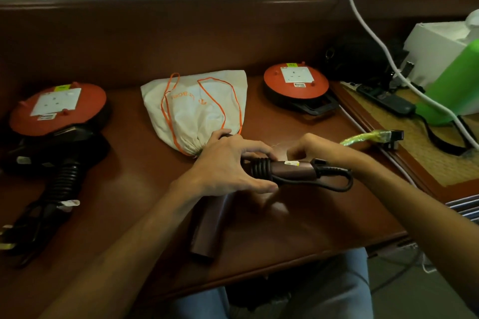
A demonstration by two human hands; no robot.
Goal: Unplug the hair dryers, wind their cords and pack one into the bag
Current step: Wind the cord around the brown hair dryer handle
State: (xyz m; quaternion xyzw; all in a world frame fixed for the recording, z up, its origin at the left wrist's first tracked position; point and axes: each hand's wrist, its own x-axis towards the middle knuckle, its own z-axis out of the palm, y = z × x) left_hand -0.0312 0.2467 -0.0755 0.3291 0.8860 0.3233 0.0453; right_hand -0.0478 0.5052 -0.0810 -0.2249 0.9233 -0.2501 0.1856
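A brown hair dryer (210, 225) lies in the middle of the wooden table, barrel toward me, handle pointing right. My left hand (228, 163) grips it where the handle joins the barrel. Its black cord (261, 168) is wound several turns around the handle, and a loop hangs off the handle's end. My right hand (308, 147) pinches the cord just behind the handle. A white drawstring bag (197, 109) with orange cords lies behind my hands, mouth gathered toward me. A black hair dryer (64, 163) with its cord wound on the handle rests at the left, plug (7, 239) loose.
Two red cable reels with sockets sit on the table, one at the left (58, 109) and one at the back right (295, 84). On the right stand a green bottle (456, 85), a white box (438, 46), a remote (386, 98) and a white cable (375, 39) running to a wall socket.
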